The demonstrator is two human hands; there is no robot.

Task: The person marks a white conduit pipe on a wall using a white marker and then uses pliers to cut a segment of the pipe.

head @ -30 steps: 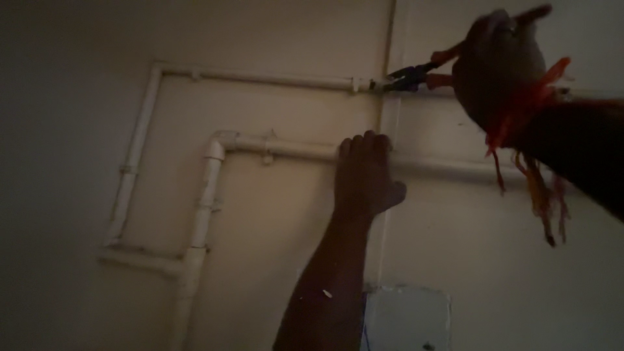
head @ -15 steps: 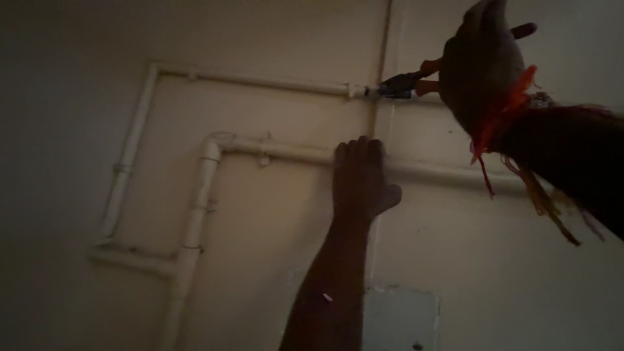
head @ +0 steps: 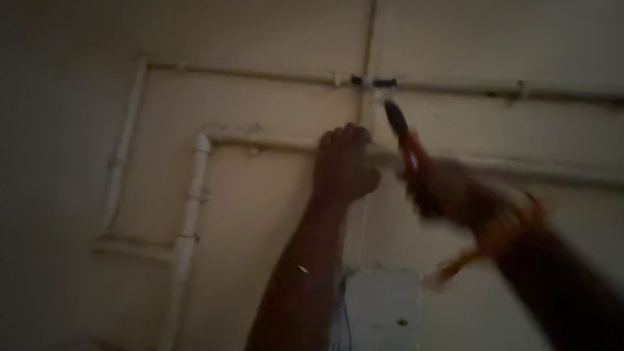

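My left hand (head: 344, 166) is raised and wrapped around the lower white pipe (head: 273, 143) that runs across the dim wall. My right hand (head: 455, 192), blurred by motion, grips red-handled pliers (head: 402, 133) whose dark jaws point up toward a fitting (head: 376, 82) on the thin upper pipe (head: 247, 71). The plier tip hangs just below that fitting, apart from it. An orange thread band (head: 504, 227) is tied around my right wrist, with loose ends dangling.
A white junction box (head: 380, 309) with thin wires sits on the wall below my hands. A thick white pipe (head: 188, 227) drops from an elbow at the left. A thin vertical conduit (head: 370, 32) rises above the fitting.
My right hand has swung down from the upper pipe, bringing the pliers off the fitting to beside my left hand. My left hand stays on the lower pipe.
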